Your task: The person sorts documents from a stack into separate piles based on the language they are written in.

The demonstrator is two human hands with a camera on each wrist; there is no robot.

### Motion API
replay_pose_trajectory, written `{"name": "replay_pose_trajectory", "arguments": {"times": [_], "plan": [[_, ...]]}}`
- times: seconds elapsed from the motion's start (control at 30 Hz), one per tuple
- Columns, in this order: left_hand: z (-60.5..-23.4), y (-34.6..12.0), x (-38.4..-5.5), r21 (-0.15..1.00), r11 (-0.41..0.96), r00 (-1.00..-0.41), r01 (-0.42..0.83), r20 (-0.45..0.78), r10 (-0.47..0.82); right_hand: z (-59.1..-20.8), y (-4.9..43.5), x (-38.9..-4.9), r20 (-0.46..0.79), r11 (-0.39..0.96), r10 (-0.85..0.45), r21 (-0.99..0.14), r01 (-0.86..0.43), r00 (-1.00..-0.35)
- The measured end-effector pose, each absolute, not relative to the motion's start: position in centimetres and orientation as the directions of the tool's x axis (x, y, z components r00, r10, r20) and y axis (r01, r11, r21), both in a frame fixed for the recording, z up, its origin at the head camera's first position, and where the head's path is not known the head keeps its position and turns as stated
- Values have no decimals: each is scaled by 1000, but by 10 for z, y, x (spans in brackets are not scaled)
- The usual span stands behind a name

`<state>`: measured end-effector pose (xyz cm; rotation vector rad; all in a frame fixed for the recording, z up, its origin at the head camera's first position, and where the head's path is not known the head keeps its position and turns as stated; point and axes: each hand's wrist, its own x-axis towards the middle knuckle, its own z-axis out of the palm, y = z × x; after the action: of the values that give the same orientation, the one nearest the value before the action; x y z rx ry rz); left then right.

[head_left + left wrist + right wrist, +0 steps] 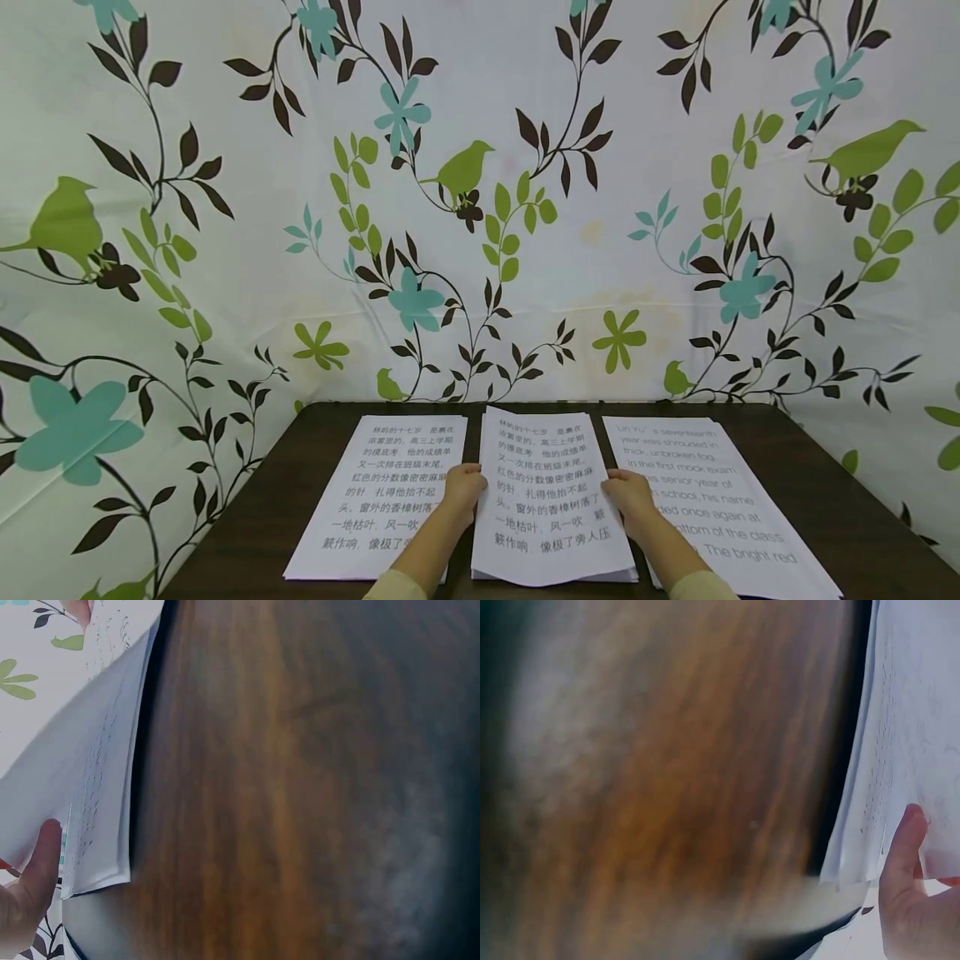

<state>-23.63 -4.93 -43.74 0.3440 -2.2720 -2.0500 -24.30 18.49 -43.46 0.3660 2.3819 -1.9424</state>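
Observation:
A printed sheet of paper [551, 492] with large Chinese text is lifted slightly off the middle stack of paper [632, 576], its lower edge curving. My left hand [465, 486] pinches the sheet's left edge, and my right hand [630, 493] pinches the right edge. In the left wrist view, the left thumb [43, 855] lies along the sheet, which bows up from the pages beneath. The right wrist view has the right thumb [907, 836] against the opposite edge. Most other fingers are hidden behind the paper.
To the left lies another stack of Chinese-text pages [360, 508]. On the right is a stack of English-text pages [742, 508], partly covered by the right forearm. All rest on a dark wooden table [247, 500], with a floral patterned cloth [480, 350] behind it.

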Motion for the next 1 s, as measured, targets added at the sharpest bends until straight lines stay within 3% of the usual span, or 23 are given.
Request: {"name": "replay_pose_trajectory", "arguments": {"times": [0.57,1.0], "plan": [[-439,-56,-229,983,163,-991,-87,-69,-113,-433,186,-235,-165,274,83,-944,182,-983],[-404,-77,-244,972,204,-984,-117,-86,-155,-411,172,-249,-158,216,102,-960,177,-982]]}}
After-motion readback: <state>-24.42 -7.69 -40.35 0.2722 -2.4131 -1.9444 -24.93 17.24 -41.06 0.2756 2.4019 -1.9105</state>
